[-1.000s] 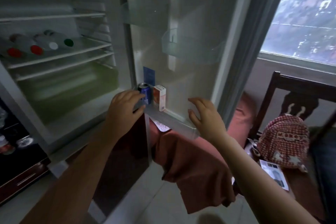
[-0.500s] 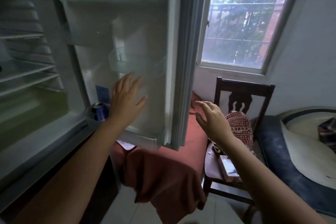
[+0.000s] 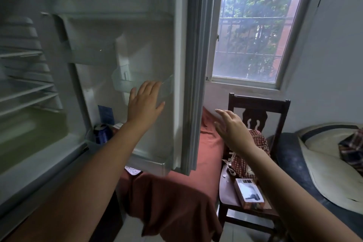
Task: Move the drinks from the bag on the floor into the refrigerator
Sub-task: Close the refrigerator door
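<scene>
The refrigerator door (image 3: pixel 153 49) stands open in front of me, its inner side facing me. A blue drink can (image 3: pixel 102 132) stands on the door's bottom shelf, with a small carton (image 3: pixel 117 125) beside it, mostly hidden by my forearm. My left hand (image 3: pixel 144 102) is open, fingers spread, against the inside of the door near a clear door bin (image 3: pixel 125 82). My right hand (image 3: pixel 231 129) hovers open and empty to the right of the door's edge. The bag on the floor is out of view.
The refrigerator's wire shelves (image 3: pixel 25 92) and greenish drawer (image 3: pixel 33 129) are at the left. A rust-red cloth (image 3: pixel 172 198) hangs below the door. A dark wooden chair (image 3: pixel 259 116) holds a red patterned bag (image 3: pixel 253 155) and a small box (image 3: pixel 249 192). A cushion (image 3: pixel 330 167) lies at right.
My left hand has left the blue can and risen up the inside of the door. My view has swung right and up, losing sight of the bottles on the shelf.
</scene>
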Tool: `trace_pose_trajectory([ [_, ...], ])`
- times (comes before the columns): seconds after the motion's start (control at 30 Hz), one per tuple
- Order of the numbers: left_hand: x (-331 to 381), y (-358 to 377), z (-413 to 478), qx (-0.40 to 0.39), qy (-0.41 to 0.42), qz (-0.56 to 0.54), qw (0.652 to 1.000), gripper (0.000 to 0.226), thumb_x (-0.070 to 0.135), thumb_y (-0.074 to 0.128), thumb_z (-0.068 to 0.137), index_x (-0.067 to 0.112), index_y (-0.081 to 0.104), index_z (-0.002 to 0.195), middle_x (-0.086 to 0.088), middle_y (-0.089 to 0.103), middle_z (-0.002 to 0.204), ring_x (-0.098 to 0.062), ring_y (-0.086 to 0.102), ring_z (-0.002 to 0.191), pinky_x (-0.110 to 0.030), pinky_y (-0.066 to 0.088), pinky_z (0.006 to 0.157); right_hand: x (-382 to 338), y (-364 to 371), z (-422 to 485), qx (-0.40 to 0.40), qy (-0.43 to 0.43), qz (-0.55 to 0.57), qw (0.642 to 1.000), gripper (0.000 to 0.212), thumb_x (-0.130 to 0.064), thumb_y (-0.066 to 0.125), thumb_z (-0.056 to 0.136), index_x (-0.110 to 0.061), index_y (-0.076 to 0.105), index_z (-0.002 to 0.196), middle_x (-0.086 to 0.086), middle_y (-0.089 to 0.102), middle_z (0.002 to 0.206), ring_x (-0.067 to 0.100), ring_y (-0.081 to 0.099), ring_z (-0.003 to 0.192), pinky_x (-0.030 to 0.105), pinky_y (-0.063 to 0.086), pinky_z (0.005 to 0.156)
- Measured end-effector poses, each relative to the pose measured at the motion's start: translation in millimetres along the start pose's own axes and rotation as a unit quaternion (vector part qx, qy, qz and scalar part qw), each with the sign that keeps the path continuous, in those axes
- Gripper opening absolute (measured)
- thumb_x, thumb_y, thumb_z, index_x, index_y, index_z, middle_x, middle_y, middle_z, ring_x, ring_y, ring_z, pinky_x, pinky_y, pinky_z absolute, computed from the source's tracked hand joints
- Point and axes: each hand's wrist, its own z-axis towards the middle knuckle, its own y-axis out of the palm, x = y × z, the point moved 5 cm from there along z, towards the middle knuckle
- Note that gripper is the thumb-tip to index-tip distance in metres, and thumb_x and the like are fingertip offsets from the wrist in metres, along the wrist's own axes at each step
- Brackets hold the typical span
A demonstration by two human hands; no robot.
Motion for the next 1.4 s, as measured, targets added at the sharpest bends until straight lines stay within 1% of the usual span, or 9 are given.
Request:
trace_pose_trajectory([
  [0.27, -11.2, -16.3, -14.3, 0.082, -0.014, 0.045, 0.996, 0.041, 0.031, 0.062, 0.083, 0.007, 0.054, 0.115, -0.015, 0.062, 0.116, -0.031, 0.053, 0.114, -0.054, 0.033, 0.101, -17.4, 14.8, 3.7, -0.008, -0.012, 0.062, 0.998, 0.051, -0.025, 0.051, 0.09, -0.013, 0.034, 0.137, 0.014, 0.046, 0.137, 0.029, 0.045, 0.123, 0.041, 0.042, 0.099],
  [0.53, -46.8, -48.8, -53.7, 0.149, -0.029, 0.067, 0.986, 0.045, 0.045, 0.042, 0.088, 0.005, 0.058, 0.104, -0.016, 0.067, 0.106, -0.029, 0.059, 0.103, -0.047, 0.042, 0.095, -51.0, 34.8, 8.0, -0.039, -0.046, 0.121, 0.991, 0.072, -0.036, 0.044, 0.092, -0.022, -0.003, 0.145, 0.011, 0.021, 0.153, 0.03, 0.035, 0.134, 0.046, 0.037, 0.106],
  [0.7, -78.0, -77.2, -81.3, 0.172, -0.037, 0.052, 0.983, 0.045, 0.037, 0.047, 0.087, -0.001, 0.056, 0.11, -0.025, 0.064, 0.11, -0.034, 0.057, 0.104, -0.036, 0.03, 0.098, -88.6, 39.7, 8.7, -0.045, -0.12, 0.217, 0.968, 0.067, -0.056, 0.031, 0.085, -0.039, 0.004, 0.143, 0.006, 0.035, 0.146, 0.024, 0.045, 0.127, 0.05, 0.044, 0.1],
  [0.83, -92.3, -105.7, -106.0, 0.18, -0.064, 0.056, 0.98, 0.042, 0.029, 0.056, 0.086, -0.004, 0.056, 0.113, -0.027, 0.061, 0.116, -0.022, 0.035, 0.113, -0.03, 0.019, 0.102, -121.2, 48.2, 2.3, -0.058, -0.177, 0.258, 0.948, 0.066, -0.055, 0.037, 0.083, -0.044, 0.008, 0.141, -0.004, 0.043, 0.138, 0.017, 0.052, 0.117, 0.048, 0.05, 0.09],
  [0.93, -115.5, -122.9, -123.9, 0.16, -0.111, 0.057, 0.979, 0.046, 0.034, 0.052, 0.088, 0.003, 0.052, 0.122, -0.021, 0.055, 0.129, -0.02, 0.035, 0.123, -0.024, 0.012, 0.108, -150.3, 52.1, -4.0, -0.069, -0.214, 0.28, 0.933, 0.072, -0.055, 0.044, 0.079, -0.049, 0.005, 0.139, -0.016, 0.039, 0.134, 0.001, 0.05, 0.112, 0.038, 0.05, 0.092],
  [1.0, -129.4, -133.2, -133.5, 0.146, -0.139, 0.067, 0.977, 0.048, 0.036, 0.05, 0.088, 0.007, 0.048, 0.127, -0.016, 0.051, 0.135, -0.024, 0.038, 0.129, -0.032, 0.014, 0.112, -170.8, 52.9, -7.3, -0.076, -0.244, 0.292, 0.921, 0.076, -0.056, 0.047, 0.077, -0.049, 0.004, 0.139, -0.02, 0.034, 0.137, -0.008, 0.044, 0.114, 0.026, 0.044, 0.094],
  [1.07, -138.2, -146.4, -141.4, 0.141, -0.143, 0.088, 0.976, 0.046, 0.033, 0.051, 0.09, 0.008, 0.047, 0.128, -0.014, 0.05, 0.136, -0.026, 0.039, 0.131, -0.043, 0.019, 0.112, -190.9, 55.5, -10.0, -0.084, -0.278, 0.297, 0.91, 0.08, -0.057, 0.049, 0.077, -0.047, 0.001, 0.14, -0.019, 0.025, 0.146, -0.004, 0.035, 0.128, 0.019, 0.039, 0.097],
  [1.23, -156.5, -184.1, -164.7, 0.175, -0.161, 0.117, 0.964, 0.043, 0.027, 0.048, 0.092, 0.009, 0.044, 0.131, -0.014, 0.052, 0.133, -0.029, 0.041, 0.129, -0.054, 0.031, 0.107, -239.1, 71.3, -20.8, -0.096, -0.33, 0.31, 0.886, 0.085, -0.065, 0.048, 0.076, -0.048, -0.006, 0.139, -0.014, 0.006, 0.155, 0.007, 0.017, 0.141, 0.042, 0.037, 0.109],
  [1.4, -154.9, -230.8, -168.2, 0.241, -0.116, 0.115, 0.957, 0.043, 0.023, 0.042, 0.093, 0.011, 0.04, 0.134, -0.013, 0.049, 0.136, -0.027, 0.041, 0.13, -0.056, 0.034, 0.104, -282.9, 87.3, -30.0, -0.103, -0.366, 0.321, 0.867, 0.083, -0.07, 0.043, 0.074, -0.056, -0.014, 0.132, -0.014, -0.003, 0.156, -0.015, 0.004, 0.135, 0.027, 0.032, 0.106],
])
